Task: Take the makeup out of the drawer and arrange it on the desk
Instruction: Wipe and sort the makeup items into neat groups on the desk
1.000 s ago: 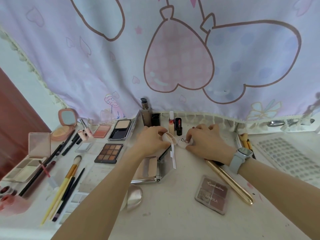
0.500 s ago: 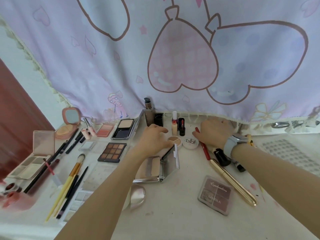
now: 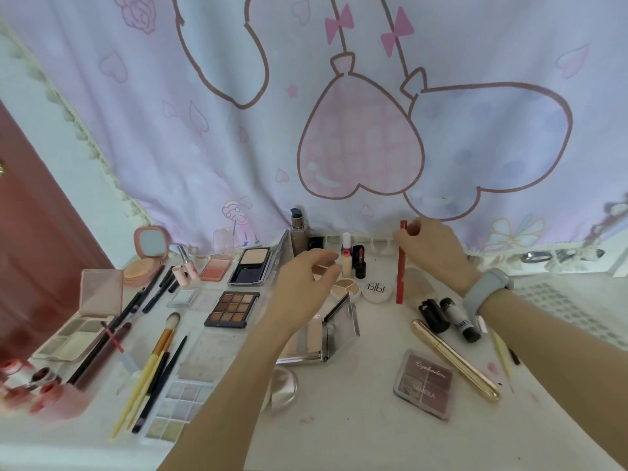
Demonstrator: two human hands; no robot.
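Observation:
My right hand (image 3: 431, 253) pinches the top of a red pencil (image 3: 401, 277) and holds it nearly upright, its lower end on the desk beside the round white compact (image 3: 376, 291). My left hand (image 3: 306, 283) hovers with loosely curled fingers and holds nothing, just above the round three-shade concealer pot (image 3: 347, 287) and the mirrored silver compact (image 3: 334, 329). Small bottles and a lipstick (image 3: 359, 263) stand in a row at the back by the curtain.
Palettes (image 3: 232, 309), brushes (image 3: 159, 355) and pencils cover the left of the white desk (image 3: 339, 436). A gold tube (image 3: 453, 358), a mauve eyeshadow quad (image 3: 424, 382) and two black tubes (image 3: 448, 317) lie at the right. A pink curtain (image 3: 339, 130) hangs behind.
My right hand took the red pencil off the desk and stood it upright. My left hand lifted off the concealer pot. The view tilted upward.

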